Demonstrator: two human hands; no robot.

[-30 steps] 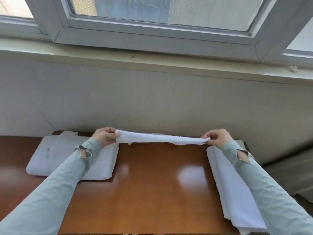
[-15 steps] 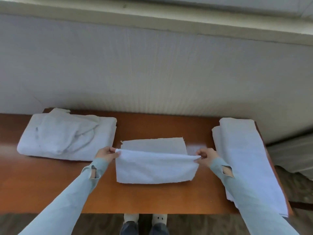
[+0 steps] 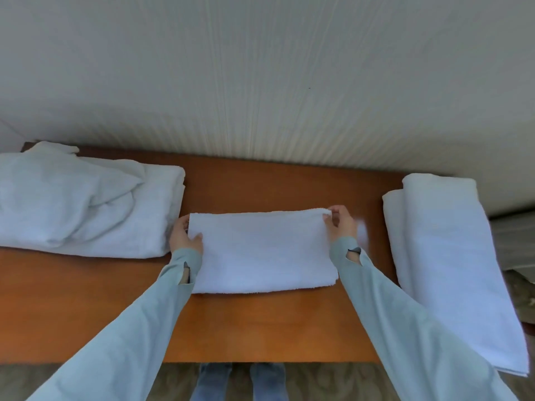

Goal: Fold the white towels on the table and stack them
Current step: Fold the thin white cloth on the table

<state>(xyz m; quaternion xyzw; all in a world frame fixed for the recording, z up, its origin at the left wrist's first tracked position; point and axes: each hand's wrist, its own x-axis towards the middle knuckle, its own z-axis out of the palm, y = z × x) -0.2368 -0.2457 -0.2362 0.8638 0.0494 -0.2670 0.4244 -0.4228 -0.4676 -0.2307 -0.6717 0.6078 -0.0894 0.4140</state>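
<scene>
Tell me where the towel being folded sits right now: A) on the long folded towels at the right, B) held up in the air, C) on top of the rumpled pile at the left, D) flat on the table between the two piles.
D: the folded towel lies flat on the table, the left hand and right hand at its far corners, apart from both piles.

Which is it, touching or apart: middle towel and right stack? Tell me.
Apart. The head view shows bare table between the middle towel and the right stack.
</scene>
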